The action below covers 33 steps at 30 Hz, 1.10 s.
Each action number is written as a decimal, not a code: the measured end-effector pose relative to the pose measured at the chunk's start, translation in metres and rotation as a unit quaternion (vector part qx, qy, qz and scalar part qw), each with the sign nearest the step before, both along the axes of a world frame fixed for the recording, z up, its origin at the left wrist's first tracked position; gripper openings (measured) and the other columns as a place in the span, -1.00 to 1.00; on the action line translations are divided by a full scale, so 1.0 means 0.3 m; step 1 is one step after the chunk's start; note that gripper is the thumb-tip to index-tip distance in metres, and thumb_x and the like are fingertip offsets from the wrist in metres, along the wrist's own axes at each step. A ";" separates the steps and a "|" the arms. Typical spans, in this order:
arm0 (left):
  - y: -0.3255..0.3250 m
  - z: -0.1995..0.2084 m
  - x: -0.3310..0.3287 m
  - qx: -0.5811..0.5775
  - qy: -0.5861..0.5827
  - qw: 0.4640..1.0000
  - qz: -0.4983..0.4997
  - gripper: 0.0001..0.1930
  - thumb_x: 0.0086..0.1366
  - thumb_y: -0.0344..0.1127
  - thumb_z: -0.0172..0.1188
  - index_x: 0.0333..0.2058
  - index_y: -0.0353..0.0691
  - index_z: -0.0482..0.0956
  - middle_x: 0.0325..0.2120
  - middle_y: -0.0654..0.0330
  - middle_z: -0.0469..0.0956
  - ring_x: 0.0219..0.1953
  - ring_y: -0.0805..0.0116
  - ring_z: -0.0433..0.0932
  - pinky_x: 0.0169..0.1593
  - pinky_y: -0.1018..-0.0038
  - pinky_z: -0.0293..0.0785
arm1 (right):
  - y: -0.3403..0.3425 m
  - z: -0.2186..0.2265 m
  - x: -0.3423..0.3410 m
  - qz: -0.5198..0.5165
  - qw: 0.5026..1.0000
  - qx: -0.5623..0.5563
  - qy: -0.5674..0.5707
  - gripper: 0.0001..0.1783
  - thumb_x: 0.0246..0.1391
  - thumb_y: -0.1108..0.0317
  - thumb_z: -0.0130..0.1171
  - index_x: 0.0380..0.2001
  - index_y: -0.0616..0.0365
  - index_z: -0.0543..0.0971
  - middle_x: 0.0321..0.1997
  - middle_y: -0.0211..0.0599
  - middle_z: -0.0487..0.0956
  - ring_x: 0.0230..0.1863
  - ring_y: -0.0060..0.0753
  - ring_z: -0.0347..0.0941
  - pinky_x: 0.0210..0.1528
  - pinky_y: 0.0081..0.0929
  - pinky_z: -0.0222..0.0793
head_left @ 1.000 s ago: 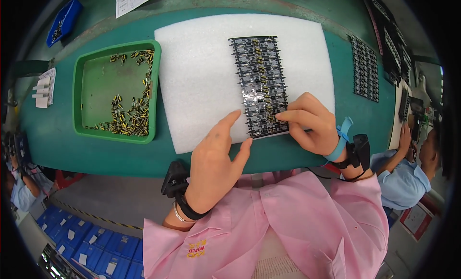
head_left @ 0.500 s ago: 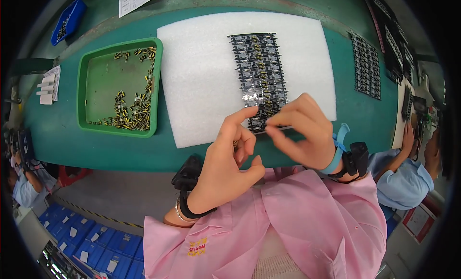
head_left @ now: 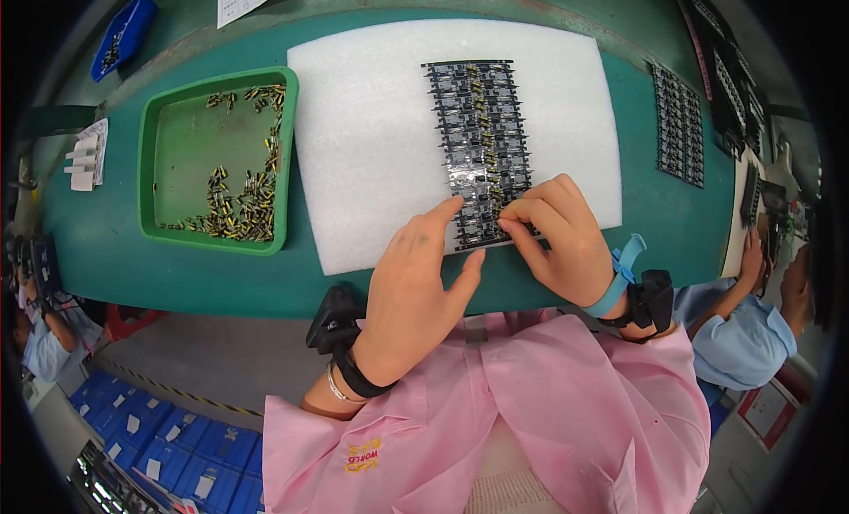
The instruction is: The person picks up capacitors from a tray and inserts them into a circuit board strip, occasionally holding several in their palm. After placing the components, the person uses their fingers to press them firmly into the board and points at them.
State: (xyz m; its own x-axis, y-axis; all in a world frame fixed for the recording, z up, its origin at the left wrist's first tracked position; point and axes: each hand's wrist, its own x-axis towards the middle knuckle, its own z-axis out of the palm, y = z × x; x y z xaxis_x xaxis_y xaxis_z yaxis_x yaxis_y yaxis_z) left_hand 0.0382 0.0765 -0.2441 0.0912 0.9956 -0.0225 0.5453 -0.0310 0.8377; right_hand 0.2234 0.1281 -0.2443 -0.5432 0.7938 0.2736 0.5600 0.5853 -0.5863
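A long panel of small dark circuit boards (head_left: 455, 125) lies on a white foam sheet (head_left: 363, 143), with a row of small black-and-yellow parts down its middle. My left hand (head_left: 416, 271) is open at the panel's near left side, index fingertip against its edge and thumb held apart near the front corner. Over the panel's near right end, my right hand (head_left: 562, 244) has thumb and index finger pinched together. Whatever is between those fingertips is too small to make out. On the left stands a green tray (head_left: 287, 134) with loose black-and-yellow cylindrical parts (head_left: 252, 205), probably capacitors.
Another circuit board panel (head_left: 679, 125) lies at the right on the green table (head_left: 221, 280). A blue bin (head_left: 126, 37) and a paper sheet (head_left: 250, 1) are at the far left. Co-workers sit on both sides; blue boxes (head_left: 168, 434) stand on the floor.
My left hand has uncurled its fingers and come to the panel's left edge. My right hand's pinch has come down onto the panel. The panel has shifted slightly toward me.
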 end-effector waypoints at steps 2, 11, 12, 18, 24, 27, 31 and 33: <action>0.004 -0.001 -0.002 -0.011 0.000 1.000 -0.011 -0.52 0.14 -0.37 0.24 0.03 -0.33 0.34 -0.40 0.01 0.41 -0.37 0.06 0.41 -0.26 0.26 0.36 | 0.003 0.001 -0.005 0.006 1.000 0.007 -0.009 -0.80 -0.17 0.63 0.27 -0.40 0.26 0.53 -0.41 -0.22 0.45 -0.38 -0.20 0.34 -0.38 -0.41 0.27; -0.002 -0.034 -0.015 0.035 -0.002 0.999 0.014 -0.46 0.04 -0.42 0.33 0.04 -0.22 0.42 -0.60 0.24 0.23 -0.58 0.41 0.21 -0.49 0.48 0.23 | 0.013 0.007 -0.027 0.015 1.000 -0.006 -0.027 -0.80 -0.19 0.62 0.28 -0.42 0.25 0.52 -0.46 -0.26 0.42 -0.42 -0.28 0.32 -0.42 -0.45 0.24; -0.003 -0.035 -0.018 0.033 -0.002 0.999 0.013 -0.46 0.04 -0.42 0.33 0.04 -0.22 0.41 -0.60 0.24 0.23 -0.57 0.41 0.21 -0.49 0.48 0.23 | 0.018 0.008 -0.019 0.014 0.999 -0.041 -0.014 -0.81 -0.18 0.62 0.29 -0.43 0.24 0.52 -0.47 -0.29 0.42 -0.44 -0.35 0.31 -0.42 -0.49 0.23; -0.001 -0.043 -0.033 0.020 -0.011 1.000 0.012 -0.46 0.04 -0.43 0.32 0.05 -0.22 0.41 -0.60 0.24 0.23 -0.57 0.41 0.22 -0.49 0.49 0.23 | 0.036 -0.001 -0.013 -0.098 0.960 -0.254 0.067 -0.83 -0.14 0.59 0.32 -0.47 0.21 0.52 -0.50 -0.44 0.41 -0.49 -0.63 0.25 -0.44 -0.65 0.18; 0.009 -0.055 -0.044 0.008 -0.010 1.000 0.004 -0.48 0.07 -0.43 0.28 0.05 -0.25 0.39 -0.53 0.17 0.30 -0.50 0.30 0.28 -0.41 0.42 0.28 | 0.062 -0.012 -0.035 -0.100 0.949 -0.293 0.064 -0.85 -0.15 0.55 0.34 -0.51 0.22 0.53 -0.53 -0.44 0.41 -0.52 -0.62 0.25 -0.46 -0.64 0.21; 0.019 -0.056 -0.051 0.025 -0.014 1.000 0.012 -0.46 0.04 -0.45 0.31 0.05 -0.21 0.41 -0.61 0.26 0.22 -0.57 0.43 0.21 -0.49 0.50 0.23 | 0.077 -0.008 -0.044 -0.097 0.952 -0.286 0.056 -0.86 -0.17 0.53 0.35 -0.53 0.22 0.55 -0.55 -0.41 0.42 -0.53 -0.57 0.26 -0.48 -0.61 0.22; 0.031 -0.049 -0.054 0.024 -0.014 1.000 0.012 -0.46 0.05 -0.45 0.30 0.06 -0.21 0.41 -0.61 0.26 0.21 -0.58 0.43 0.21 -0.50 0.51 0.23 | 0.089 0.009 -0.050 -0.089 0.956 -0.278 0.039 -0.87 -0.16 0.53 0.35 -0.54 0.22 0.56 -0.54 -0.42 0.42 -0.53 -0.61 0.25 -0.47 -0.63 0.20; 0.032 -0.045 -0.051 0.025 -0.011 1.000 0.015 -0.47 0.05 -0.46 0.30 0.06 -0.21 0.42 -0.62 0.27 0.21 -0.58 0.44 0.21 -0.50 0.52 0.22 | 0.089 0.022 -0.051 -0.092 0.949 -0.299 0.028 -0.87 -0.14 0.56 0.35 -0.55 0.22 0.55 -0.51 -0.46 0.42 -0.50 -0.69 0.22 -0.43 -0.67 0.16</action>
State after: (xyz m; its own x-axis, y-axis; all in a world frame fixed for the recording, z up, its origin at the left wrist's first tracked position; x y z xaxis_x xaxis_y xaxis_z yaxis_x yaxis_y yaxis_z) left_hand 0.0228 0.0861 -0.2578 0.0603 0.9978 0.0288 0.5284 -0.0563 0.8471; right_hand 0.2080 0.1549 -0.2376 -0.3782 0.8961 -0.2322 0.5793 0.0334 -0.8144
